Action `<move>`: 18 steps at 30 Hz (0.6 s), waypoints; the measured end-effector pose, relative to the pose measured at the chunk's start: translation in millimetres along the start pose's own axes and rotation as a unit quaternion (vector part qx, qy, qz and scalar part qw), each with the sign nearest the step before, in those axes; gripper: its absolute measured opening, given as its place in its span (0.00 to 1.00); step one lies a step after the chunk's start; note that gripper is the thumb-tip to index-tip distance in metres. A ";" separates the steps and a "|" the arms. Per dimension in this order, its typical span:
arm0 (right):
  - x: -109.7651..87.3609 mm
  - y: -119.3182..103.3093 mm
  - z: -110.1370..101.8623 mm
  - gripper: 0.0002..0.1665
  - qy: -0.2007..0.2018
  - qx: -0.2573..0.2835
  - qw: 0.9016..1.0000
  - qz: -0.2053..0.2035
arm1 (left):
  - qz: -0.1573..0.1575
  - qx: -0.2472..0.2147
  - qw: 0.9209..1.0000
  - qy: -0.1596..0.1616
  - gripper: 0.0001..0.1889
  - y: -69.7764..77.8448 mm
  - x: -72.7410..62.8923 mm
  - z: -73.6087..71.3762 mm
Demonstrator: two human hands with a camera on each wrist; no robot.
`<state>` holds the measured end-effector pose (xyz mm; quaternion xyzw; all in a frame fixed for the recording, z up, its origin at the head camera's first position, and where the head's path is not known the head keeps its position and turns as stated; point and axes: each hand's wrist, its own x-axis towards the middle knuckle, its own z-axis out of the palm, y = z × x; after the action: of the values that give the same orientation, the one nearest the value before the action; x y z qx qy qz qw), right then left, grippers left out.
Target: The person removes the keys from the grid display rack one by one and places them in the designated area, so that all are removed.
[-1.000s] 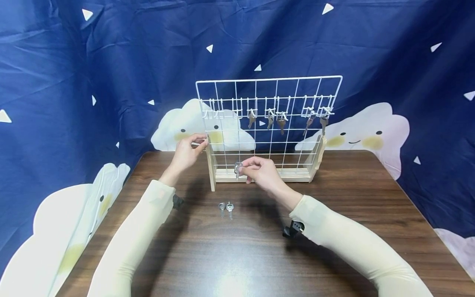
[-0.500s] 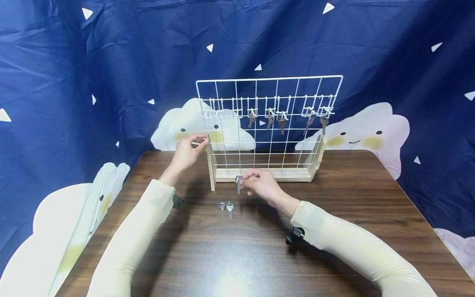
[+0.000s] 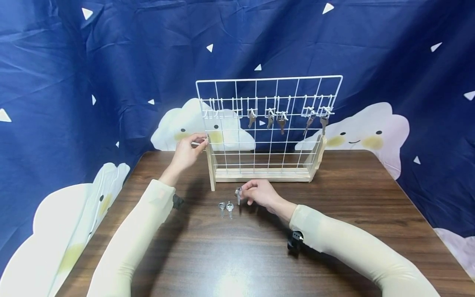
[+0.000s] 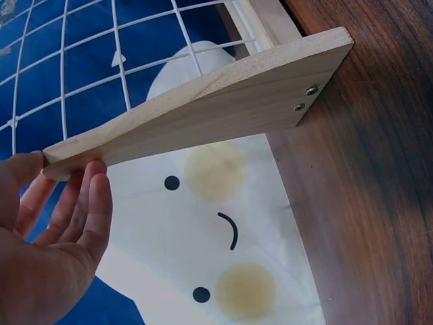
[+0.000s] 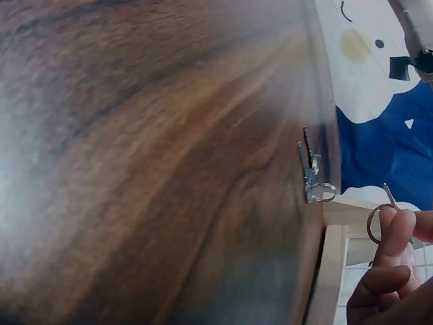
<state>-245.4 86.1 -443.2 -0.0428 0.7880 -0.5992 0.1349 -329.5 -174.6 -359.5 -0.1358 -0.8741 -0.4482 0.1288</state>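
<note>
My left hand (image 3: 188,152) pinches the top end of the rack's left wooden side panel (image 4: 203,112), thumb on one face and fingers on the other. Between thumb and fingertips of my right hand (image 3: 262,193) is a key (image 3: 238,196) with a ring (image 5: 372,229), its blade hanging down low over the table in front of the rack. Just left of it, two silver keys (image 3: 229,209) with rings lie side by side on the table. Several keys (image 3: 282,123) hang from hooks on the rack's white wire grid (image 3: 262,142), at its middle and right.
Hooks (image 3: 219,115) at the grid's left carry no keys. The rack's wooden base bar (image 3: 263,177) stands on the brown wooden table (image 3: 352,214). A blue curtain (image 3: 130,62) with cloud faces hangs behind.
My right hand has come down with the key, from in front of the grid's lower part to just above the table near the two keys. The left hand stays on the panel.
</note>
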 end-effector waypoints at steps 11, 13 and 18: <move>0.4 15.6 3.7 0.05 -0.012 -0.050 0.998 0.035 | 0.008 0.006 1.000 0.005 0.16 -0.8 0.1 -0.3; -0.4 17.7 4.1 0.05 -0.020 -0.052 0.998 0.037 | 0.008 0.006 1.000 0.005 0.16 -0.2 0.0 -0.2; 0.7 23.3 5.0 0.04 -0.030 -0.058 0.997 0.041 | 0.004 0.005 1.000 0.005 0.16 0.8 0.1 -0.1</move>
<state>-242.6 87.8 -466.8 -0.0364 0.8181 -0.5450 0.1798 -329.3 -174.2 -358.8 -0.1363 -0.8752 -0.4439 0.1360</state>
